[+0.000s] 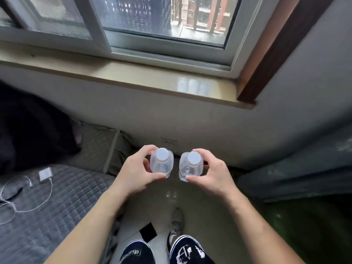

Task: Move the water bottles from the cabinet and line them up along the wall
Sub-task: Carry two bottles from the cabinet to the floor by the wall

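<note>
Two clear plastic water bottles with pale caps are seen from above, held upright side by side over the floor near the wall [171,121] under the window. My left hand [137,170] grips the left bottle [162,162] around its shoulder. My right hand [211,172] grips the right bottle [190,165] the same way. A small gap separates the two bottles. Their lower parts are hidden below the hands. No cabinet is in view.
A bed with a grey quilted cover [57,197] lies at the left, with a white charger and cable [45,174] on it. A stone windowsill [152,79] juts out above. A dark object [295,168] stands at the right. My shoes [177,221] are below on the floor.
</note>
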`<state>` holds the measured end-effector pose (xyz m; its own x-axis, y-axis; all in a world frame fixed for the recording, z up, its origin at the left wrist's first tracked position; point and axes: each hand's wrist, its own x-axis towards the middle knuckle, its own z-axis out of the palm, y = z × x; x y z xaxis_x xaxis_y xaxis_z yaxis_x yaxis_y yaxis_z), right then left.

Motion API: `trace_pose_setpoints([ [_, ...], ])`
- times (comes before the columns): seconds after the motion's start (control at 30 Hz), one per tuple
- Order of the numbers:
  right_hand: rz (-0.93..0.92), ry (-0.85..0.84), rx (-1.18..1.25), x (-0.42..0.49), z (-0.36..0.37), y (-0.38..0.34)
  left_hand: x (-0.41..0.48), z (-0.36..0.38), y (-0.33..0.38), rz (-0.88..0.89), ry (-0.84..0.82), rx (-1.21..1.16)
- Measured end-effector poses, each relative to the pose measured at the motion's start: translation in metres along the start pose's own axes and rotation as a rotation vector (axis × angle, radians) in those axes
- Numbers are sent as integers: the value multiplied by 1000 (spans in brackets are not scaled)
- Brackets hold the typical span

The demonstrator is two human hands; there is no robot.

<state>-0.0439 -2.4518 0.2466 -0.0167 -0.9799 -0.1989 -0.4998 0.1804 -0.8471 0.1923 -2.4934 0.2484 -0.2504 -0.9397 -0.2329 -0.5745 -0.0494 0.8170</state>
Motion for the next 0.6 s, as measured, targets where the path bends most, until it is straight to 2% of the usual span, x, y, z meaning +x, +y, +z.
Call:
trace_pose_setpoints([
  [0.33, 71, -26, 32, 88, 29, 39, 92, 3, -47, -46, -25, 21],
  [0.6, 146, 23, 52, 153, 106, 125, 159, 31, -156, -38, -42, 3],
])
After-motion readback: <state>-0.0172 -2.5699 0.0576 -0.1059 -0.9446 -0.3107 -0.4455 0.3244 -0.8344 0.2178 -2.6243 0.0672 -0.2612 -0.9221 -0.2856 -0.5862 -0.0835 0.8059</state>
